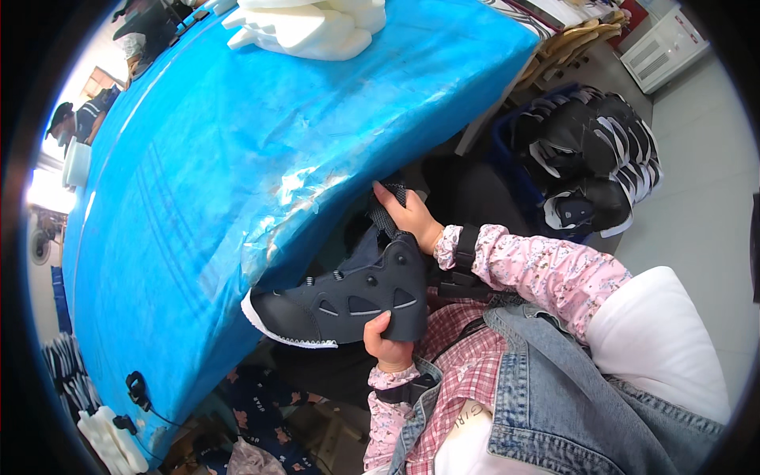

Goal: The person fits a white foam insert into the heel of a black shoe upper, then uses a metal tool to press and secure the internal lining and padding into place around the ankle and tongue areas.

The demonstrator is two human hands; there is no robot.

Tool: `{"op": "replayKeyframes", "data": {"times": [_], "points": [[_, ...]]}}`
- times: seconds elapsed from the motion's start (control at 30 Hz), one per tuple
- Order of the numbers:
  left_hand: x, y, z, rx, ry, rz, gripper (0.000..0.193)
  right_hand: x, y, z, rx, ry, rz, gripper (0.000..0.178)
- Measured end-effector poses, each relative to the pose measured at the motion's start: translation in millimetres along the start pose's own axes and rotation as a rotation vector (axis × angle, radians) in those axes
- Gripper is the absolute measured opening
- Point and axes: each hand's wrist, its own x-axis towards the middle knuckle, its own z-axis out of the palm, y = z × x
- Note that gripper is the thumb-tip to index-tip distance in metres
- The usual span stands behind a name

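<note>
A dark boot upper (356, 305) is held at the table's near edge, its toe pointing left. White stitched trim runs along its lower toe edge, and triangular cut-outs mark its side. My left hand (388, 345) grips it low at the heel end, thumb lying on the outer side and the other fingers hidden behind. At the top opening, my right hand (409, 215) is closed on a textured grey-black flap (383, 215) of the same upper, thumb pointing up. The inside of the upper is mostly in shadow.
A blue-covered table (198, 182) fills the left and middle. White foam-like pieces (317, 28) lie at its far side. On the right, a blue crate (507, 150) holds many black uppers (586, 138). A black cable clip (137, 388) hangs at the lower left edge.
</note>
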Motion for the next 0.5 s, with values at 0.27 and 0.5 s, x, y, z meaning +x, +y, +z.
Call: {"op": "replayKeyframes", "data": {"times": [0.27, 0.5], "points": [[2, -1, 2, -0.04, 0.016, 0.043, 0.035, 13, 5, 2, -0.179, -0.027, -0.11, 0.043], [-4, 16, 5, 0.186, -0.06, -0.055, 0.042, 1, 0, 7, 0.181, 0.165, -0.108, 0.043]]}}
